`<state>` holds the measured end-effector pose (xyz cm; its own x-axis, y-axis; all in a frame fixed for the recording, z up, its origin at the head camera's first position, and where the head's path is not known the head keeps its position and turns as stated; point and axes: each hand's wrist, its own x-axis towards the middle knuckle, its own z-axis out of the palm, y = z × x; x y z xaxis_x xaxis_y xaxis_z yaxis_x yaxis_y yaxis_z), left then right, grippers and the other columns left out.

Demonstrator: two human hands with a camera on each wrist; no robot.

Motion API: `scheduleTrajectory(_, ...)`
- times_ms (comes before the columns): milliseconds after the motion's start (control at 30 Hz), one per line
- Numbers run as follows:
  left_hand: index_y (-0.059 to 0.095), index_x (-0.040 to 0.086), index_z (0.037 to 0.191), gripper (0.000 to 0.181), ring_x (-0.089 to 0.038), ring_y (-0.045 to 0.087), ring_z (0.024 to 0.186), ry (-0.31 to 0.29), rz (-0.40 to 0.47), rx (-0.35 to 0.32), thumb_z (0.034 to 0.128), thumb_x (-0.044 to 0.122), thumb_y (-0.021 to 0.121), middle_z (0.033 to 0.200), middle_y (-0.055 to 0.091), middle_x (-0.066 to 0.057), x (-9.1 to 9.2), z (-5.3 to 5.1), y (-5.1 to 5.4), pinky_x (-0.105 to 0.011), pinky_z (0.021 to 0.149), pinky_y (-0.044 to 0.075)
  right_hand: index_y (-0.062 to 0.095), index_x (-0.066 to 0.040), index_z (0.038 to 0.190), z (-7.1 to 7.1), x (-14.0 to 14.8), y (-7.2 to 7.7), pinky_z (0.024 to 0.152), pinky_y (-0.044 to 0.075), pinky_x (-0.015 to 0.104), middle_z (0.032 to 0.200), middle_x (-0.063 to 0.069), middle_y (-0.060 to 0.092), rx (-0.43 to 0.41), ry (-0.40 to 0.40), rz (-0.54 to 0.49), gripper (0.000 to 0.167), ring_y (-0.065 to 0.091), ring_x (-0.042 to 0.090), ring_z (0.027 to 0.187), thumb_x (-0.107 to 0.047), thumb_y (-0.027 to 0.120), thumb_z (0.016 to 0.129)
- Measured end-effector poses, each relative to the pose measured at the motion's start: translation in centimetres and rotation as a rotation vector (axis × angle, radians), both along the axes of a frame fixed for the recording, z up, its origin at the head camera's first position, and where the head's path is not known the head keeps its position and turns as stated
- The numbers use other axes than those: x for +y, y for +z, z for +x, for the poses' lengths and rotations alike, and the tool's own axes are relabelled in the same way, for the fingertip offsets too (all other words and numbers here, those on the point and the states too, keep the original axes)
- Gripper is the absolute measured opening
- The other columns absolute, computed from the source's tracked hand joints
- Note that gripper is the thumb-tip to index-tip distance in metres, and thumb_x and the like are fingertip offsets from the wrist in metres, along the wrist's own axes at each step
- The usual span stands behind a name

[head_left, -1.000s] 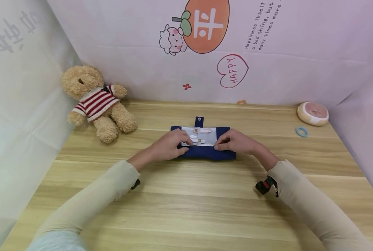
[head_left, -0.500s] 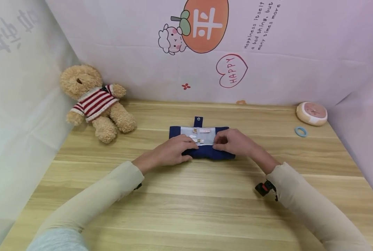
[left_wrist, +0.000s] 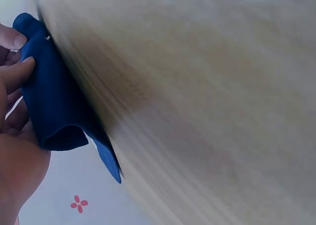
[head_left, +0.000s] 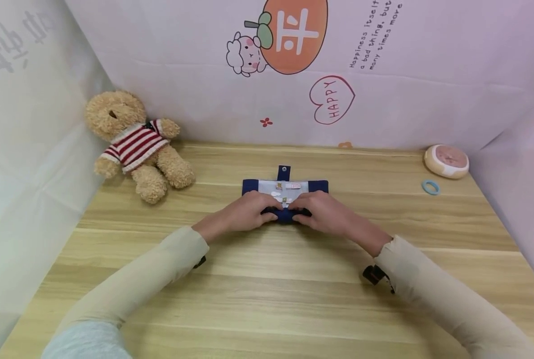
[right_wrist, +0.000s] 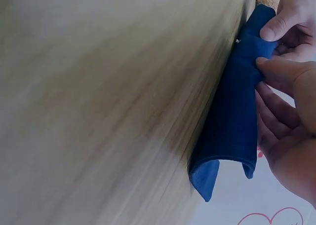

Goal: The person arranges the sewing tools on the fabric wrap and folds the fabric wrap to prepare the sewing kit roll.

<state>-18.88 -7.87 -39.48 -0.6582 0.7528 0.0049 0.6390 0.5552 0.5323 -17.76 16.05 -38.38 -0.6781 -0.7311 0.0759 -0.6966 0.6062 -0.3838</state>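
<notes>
A navy fabric roll-up pouch (head_left: 319,186) lies on the table, its near edge folded up and over. Its pale grey inner panel carries a small white-and-pink stick (head_left: 294,186) and a few other small pieces, too small to identify. A snap strap (head_left: 284,172) points away at the far side. My left hand (head_left: 249,211) and right hand (head_left: 326,213) pinch the folded edge close together near its middle. Both wrist views show thumbs on the outside of the blue fabric (left_wrist: 59,94), fingers behind it. At the pouch's end the fold (right_wrist: 229,106) curls into an open channel.
A teddy bear (head_left: 134,142) in a striped sweater leans at the back left. At the back right sit a round pink-topped object (head_left: 447,161) and a light blue ring (head_left: 430,187). White printed sheets (head_left: 195,89) stand around the wooden table (head_left: 258,299).
My left hand has gone from the pouch's left side to its middle. Later my right hand slid left to meet it. The near edge now looks folded further up.
</notes>
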Motion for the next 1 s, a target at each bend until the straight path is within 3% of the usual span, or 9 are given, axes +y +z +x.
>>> scheduleTrajectory(133, 0.071, 0.004, 0.125, 0.028, -0.013, 0.063, 0.115, 0.005, 0.000, -0.045, 0.1004, 0.017, 0.067, 0.124, 0.070, -0.007, 0.0, -0.4, 0.2, -0.033, 0.099, 0.049, 0.078, -0.006, 0.110, -0.7, 0.0, 0.4, 0.074, 0.056, 0.030, 0.103, 0.004, 0.076, -0.061, 0.020, -0.014, 0.018, 0.070, 0.010, 0.088, -0.009, 0.076, 0.092)
scheduleTrajectory(333, 0.072, 0.003, 0.125, 0.027, -0.015, 0.064, 0.111, -0.020, -0.014, -0.067, 0.1024, 0.015, 0.063, 0.123, 0.071, -0.008, 0.0, -0.9, 0.7, -0.034, 0.097, 0.049, 0.078, -0.003, 0.108, -2.3, 0.2, 1.1, 0.069, 0.053, 0.028, 0.098, 0.003, 0.075, -0.283, 0.052, -0.030, 0.016, 0.063, 0.008, 0.077, -0.009, 0.073, 0.095)
scheduleTrajectory(567, 0.073, 0.006, 0.120, 0.023, -0.020, 0.057, 0.114, -0.043, -0.020, 0.190, 0.0994, 0.014, 0.067, 0.121, 0.065, -0.005, 0.5, -0.7, 0.9, -0.034, 0.100, 0.046, 0.076, 0.004, 0.112, -5.2, 0.5, 1.1, 0.071, 0.050, 0.027, 0.096, 0.007, 0.075, -0.505, 0.096, -0.052, 0.018, 0.060, 0.012, 0.075, -0.003, 0.067, 0.097)
scheduleTrajectory(700, 0.073, 0.005, 0.120, 0.030, -0.020, 0.056, 0.113, -0.089, -0.024, 0.239, 0.0952, 0.022, 0.074, 0.121, 0.064, -0.004, 0.6, -0.3, 0.8, -0.032, 0.098, 0.046, 0.075, 0.004, 0.115, -6.2, 0.6, 1.3, 0.070, 0.046, 0.026, 0.098, 0.008, 0.075, -0.585, 0.107, -0.046, 0.020, 0.055, 0.014, 0.074, -0.002, 0.064, 0.099)
scheduleTrajectory(833, 0.069, 0.005, 0.125, 0.040, -0.021, 0.054, 0.117, -0.104, -0.066, 0.264, 0.0913, 0.025, 0.079, 0.126, 0.062, -0.005, 0.6, -0.2, 0.5, -0.031, 0.101, 0.045, 0.074, 0.004, 0.117, -6.4, 0.5, 1.4, 0.067, 0.042, 0.027, 0.093, 0.007, 0.073, -0.606, 0.087, -0.042, 0.021, 0.051, 0.016, 0.070, -0.003, 0.064, 0.099)
scheduleTrajectory(1000, 0.068, 0.006, 0.127, 0.041, -0.023, 0.056, 0.119, -0.089, -0.136, 0.323, 0.0928, 0.025, 0.077, 0.128, 0.063, -0.008, 0.6, -0.5, 0.6, -0.033, 0.103, 0.046, 0.075, -0.001, 0.115, -5.7, 0.4, 1.6, 0.076, 0.053, 0.032, 0.098, 0.004, 0.073, -0.446, 0.036, -0.024, 0.021, 0.063, 0.015, 0.083, -0.011, 0.071, 0.097)
